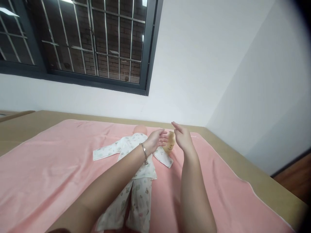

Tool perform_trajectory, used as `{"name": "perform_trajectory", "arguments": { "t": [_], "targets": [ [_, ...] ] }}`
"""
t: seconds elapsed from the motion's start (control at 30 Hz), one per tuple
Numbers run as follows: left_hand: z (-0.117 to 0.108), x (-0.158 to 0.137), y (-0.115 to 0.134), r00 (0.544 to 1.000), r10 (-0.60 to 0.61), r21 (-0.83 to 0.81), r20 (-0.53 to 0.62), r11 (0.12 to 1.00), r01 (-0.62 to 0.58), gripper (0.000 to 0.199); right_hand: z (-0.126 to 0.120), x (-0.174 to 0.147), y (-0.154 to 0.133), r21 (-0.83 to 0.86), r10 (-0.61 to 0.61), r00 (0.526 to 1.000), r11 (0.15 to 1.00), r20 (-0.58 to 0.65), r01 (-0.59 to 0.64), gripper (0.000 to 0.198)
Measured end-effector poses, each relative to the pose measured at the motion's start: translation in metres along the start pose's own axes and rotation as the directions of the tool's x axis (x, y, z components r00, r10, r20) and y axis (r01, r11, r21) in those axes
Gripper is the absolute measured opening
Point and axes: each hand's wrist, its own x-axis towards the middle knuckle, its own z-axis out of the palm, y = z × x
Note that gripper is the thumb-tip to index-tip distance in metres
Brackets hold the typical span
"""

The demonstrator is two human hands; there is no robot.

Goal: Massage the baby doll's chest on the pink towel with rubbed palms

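A baby doll (139, 130) lies on the pink blanket, dressed in a white printed top (130, 142) and matching trousers (142, 197). My left hand (156, 140), with a bracelet at the wrist, is over the doll's shoulder on the right side, its fingers apart and slightly bent. To its right, my right hand (183, 137) is raised with fingers stretched out. Between the two hands is a yellowish object with dark markings (169, 144), close to the doll's sleeve (164, 157). Its kind is unclear, and I cannot tell whether either hand touches it.
The pink blanket (60, 161) has folds and covers most of a tan surface (218, 139). A white wall (179, 64) rises behind it, with a dark-framed barred window (97, 42) at upper left. Brown wood (296, 174) shows at the right edge.
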Motion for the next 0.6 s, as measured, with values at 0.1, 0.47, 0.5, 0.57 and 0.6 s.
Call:
{"name": "perform_trajectory", "arguments": {
  "t": [0.1, 0.47, 0.5, 0.57, 0.6],
  "targets": [
    [0.001, 0.036, -0.009, 0.984, -0.178, -0.328, -0.027, 0.931, 0.159, 0.065, 0.013, 0.006, 0.014, -0.136, 0.009, 0.993, 0.991, 0.119, 0.007, 0.062],
    [0.009, 0.056, -0.019, 0.943, -0.298, -0.819, 0.145, 0.498, 0.283, 0.061, 0.022, 0.009, 0.012, -0.647, 0.221, 0.962, 0.759, 0.158, -0.068, 0.052],
    [0.009, 0.053, -0.02, 0.941, -0.298, -0.818, 0.158, 0.494, 0.294, 0.059, 0.021, 0.009, 0.011, -0.652, 0.219, 0.963, 0.756, 0.154, -0.067, 0.051],
    [0.008, 0.043, -0.021, 0.939, -0.292, -0.813, 0.18, 0.493, 0.31, 0.056, 0.022, 0.009, 0.009, -0.639, 0.201, 0.966, 0.768, 0.164, -0.051, 0.051],
    [0.006, 0.037, -0.022, 0.94, -0.285, -0.812, 0.188, 0.493, 0.312, 0.055, 0.024, 0.009, 0.008, -0.624, 0.188, 0.967, 0.78, 0.174, -0.04, 0.051]
  ]
}}
